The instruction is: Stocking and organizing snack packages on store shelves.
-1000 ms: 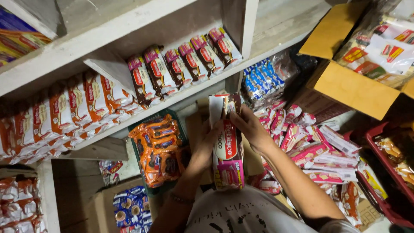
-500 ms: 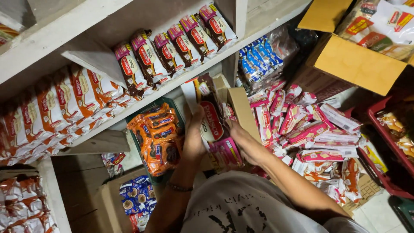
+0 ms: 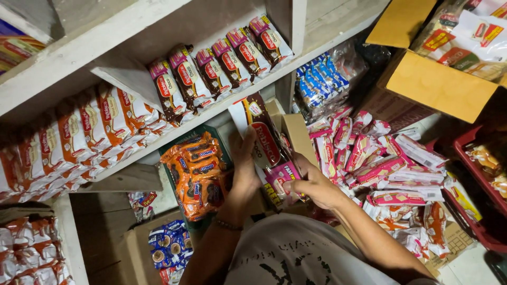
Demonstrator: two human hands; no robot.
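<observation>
My left hand grips a long brown, red and white biscuit pack, tilted up toward the white shelf. My right hand pinches the pack's lower pink end just above an open cardboard box. A row of matching brown packs stands on the shelf right above my hands.
Orange snack packs sit left of my left hand. Pink and white packs are heaped at the right, blue packs behind them. A yellow-flapped carton hangs at the top right, a red crate at the right edge. Orange-white packs fill the left shelf.
The pack has tipped from upright to slanting toward the shelf, and my hands have slid down to its lower end. My view has shifted slightly.
</observation>
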